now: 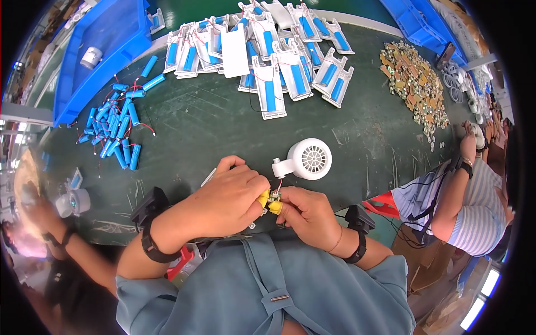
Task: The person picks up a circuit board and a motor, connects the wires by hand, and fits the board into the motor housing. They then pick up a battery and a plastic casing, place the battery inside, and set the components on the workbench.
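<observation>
My left hand [231, 198] and my right hand [310, 215] meet close to the table's near edge, fingers closed in a pinch. Between their fingertips is a small green circuit board [274, 196], mostly covered by the fingers. Yellow finger covers [275, 207] show at the fingertips. Thin red wire [280, 183] runs from the board up toward a white fan head [311, 159] with a round grille, lying just beyond my hands. A white part [207, 177] peeks out beside my left hand, its remainder hidden.
Blue cylindrical batteries with leads [114, 124] lie at the left. White housings holding blue batteries [271, 92] are heaped at the back, and loose circuit boards [413, 84] at the right. Blue bins [100, 39] stand far left and far right. Co-workers sit on both sides.
</observation>
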Demonstrator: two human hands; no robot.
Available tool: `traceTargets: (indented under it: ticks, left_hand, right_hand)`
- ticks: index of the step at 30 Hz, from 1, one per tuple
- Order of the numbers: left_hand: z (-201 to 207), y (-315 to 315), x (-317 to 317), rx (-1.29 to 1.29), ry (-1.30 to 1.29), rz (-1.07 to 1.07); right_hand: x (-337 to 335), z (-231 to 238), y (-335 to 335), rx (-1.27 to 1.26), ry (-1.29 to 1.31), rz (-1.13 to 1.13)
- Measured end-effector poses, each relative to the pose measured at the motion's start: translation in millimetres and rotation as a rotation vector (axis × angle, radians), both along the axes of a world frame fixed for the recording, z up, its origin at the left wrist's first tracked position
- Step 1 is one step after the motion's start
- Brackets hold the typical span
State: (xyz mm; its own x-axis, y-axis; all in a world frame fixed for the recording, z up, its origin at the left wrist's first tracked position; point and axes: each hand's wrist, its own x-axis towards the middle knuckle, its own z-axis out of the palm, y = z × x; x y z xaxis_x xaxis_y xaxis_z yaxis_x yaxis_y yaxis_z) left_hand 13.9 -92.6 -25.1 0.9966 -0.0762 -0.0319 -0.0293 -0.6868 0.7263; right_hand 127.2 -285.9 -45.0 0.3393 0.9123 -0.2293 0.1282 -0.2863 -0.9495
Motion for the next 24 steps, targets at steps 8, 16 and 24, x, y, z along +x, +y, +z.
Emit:
traceTargets:
  ticks: [8, 16, 24]
  left_hand:
    - [1, -4, 3, -0.114, 0.088, 0.042]
    - [-13, -17, -5, -0.082, -0.132, 0.22]
    - [-16, -17, -2, -0.141, -0.154, 0.221]
  right_hand:
    - [-7, -4, 1, 0.075, -0.14, -0.113]
    - [-8, -11, 0, 0.094, -0.258, -0.078]
    - [-10, -17, 3, 0.129, -0.334, -0.093]
